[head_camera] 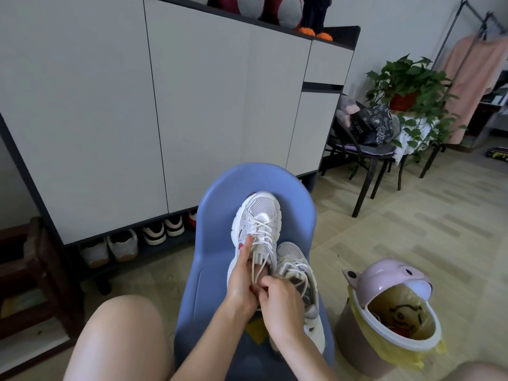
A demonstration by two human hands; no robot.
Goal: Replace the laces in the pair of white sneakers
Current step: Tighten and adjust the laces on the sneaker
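Blue plastic chair on the floor, bearing two white sneakers side by side, toes toward the backrest.

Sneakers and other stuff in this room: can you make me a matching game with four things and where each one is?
Things:
1. sneakers
2. bin
3. plant
4. bag

Places:
A. on the dark chair
B. on the floor, right of the blue chair
C. far right, by the wall
D. on the blue chair

Pairs: 1-D, 2-B, 3-C, 4-A
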